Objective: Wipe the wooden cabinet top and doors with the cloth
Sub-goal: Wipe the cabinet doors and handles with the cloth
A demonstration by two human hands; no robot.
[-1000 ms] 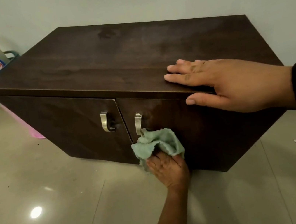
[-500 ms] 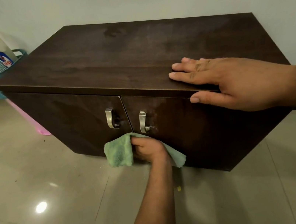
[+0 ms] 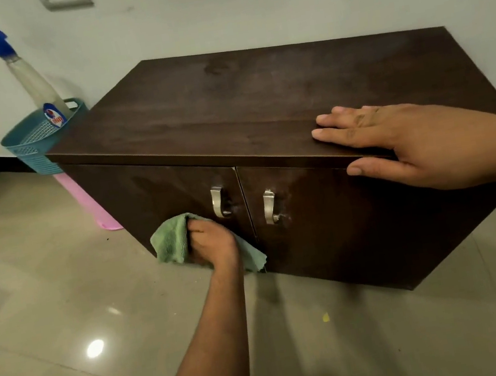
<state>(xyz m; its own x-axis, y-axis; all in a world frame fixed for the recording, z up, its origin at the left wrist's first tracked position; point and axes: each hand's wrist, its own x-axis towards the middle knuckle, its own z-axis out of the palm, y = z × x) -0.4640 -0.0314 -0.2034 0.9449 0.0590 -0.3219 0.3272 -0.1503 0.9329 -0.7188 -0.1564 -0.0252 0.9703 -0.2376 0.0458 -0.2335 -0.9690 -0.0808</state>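
A low dark wooden cabinet (image 3: 259, 104) stands on the tiled floor against the wall, with two doors and two metal handles (image 3: 219, 202). My left hand (image 3: 211, 242) grips a green cloth (image 3: 172, 240) and presses it against the lower part of the left door (image 3: 160, 198), below its handle. A corner of the cloth hangs out to the right of the hand. My right hand (image 3: 408, 143) lies flat on the cabinet top near its front right edge, thumb hooked over the edge above the right door (image 3: 359, 219).
A teal basket (image 3: 35, 143) stands left of the cabinet by the wall, holding a spray bottle (image 3: 31, 82) with a blue nozzle. A pink object (image 3: 86, 200) lies on the floor beside the cabinet's left side. Small scraps dot the glossy tiles.
My left hand has swept the cloth leftward, from the right door below its handle onto the lower left door. My right hand has stayed on the top. The camera view has shifted left.
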